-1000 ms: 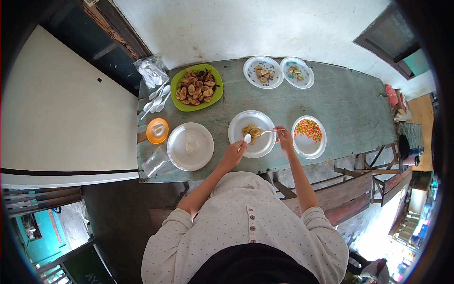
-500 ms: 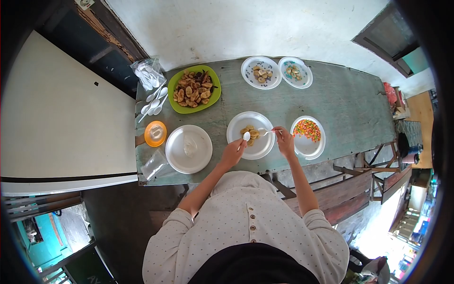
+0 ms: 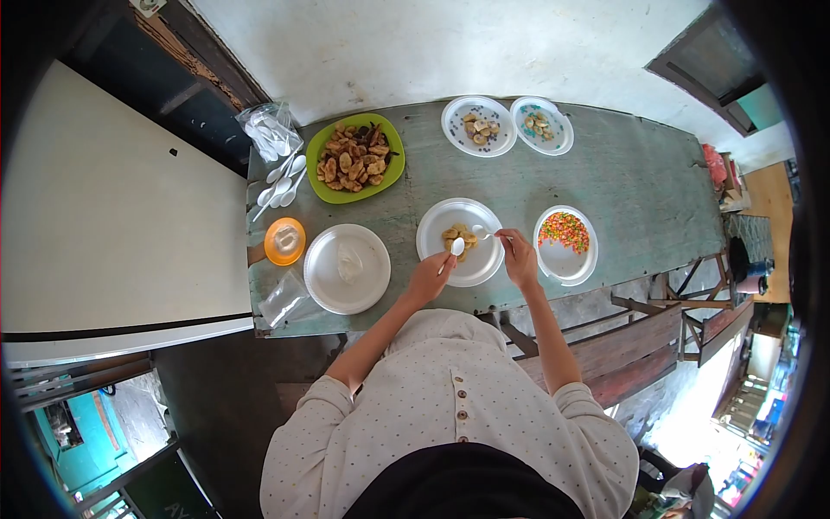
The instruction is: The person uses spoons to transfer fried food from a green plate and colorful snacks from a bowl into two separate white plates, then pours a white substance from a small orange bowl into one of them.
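My left hand [image 3: 429, 275] grips a white plastic spoon [image 3: 457, 246] over the near left part of a white plate [image 3: 439, 220]. Round slices of food [image 3: 468, 235], pale brown and perhaps banana, lie in the middle of that plate. From the right side, my right hand [image 3: 518, 255] is closed on a second white plastic spoon [image 3: 481, 232], whose bowl is at the slices. To the right of this hand stands a white plate of colourful bits [image 3: 564, 232], mostly red, orange and green.
A green plate [image 3: 390, 182] heaped with browned food pieces stands back left. Loose spoons [image 3: 283, 184], an orange-rimmed container [image 3: 285, 241] and a stack of white plates [image 3: 347, 297] are at the left. Two patterned plates [image 3: 478, 150] [image 3: 553, 149] with slices sit near the wall.
Both hands stay over the middle plate with their spoons. The left spoon has shifted slightly right and up, and the right spoon slightly up. The whole view has moved a little.
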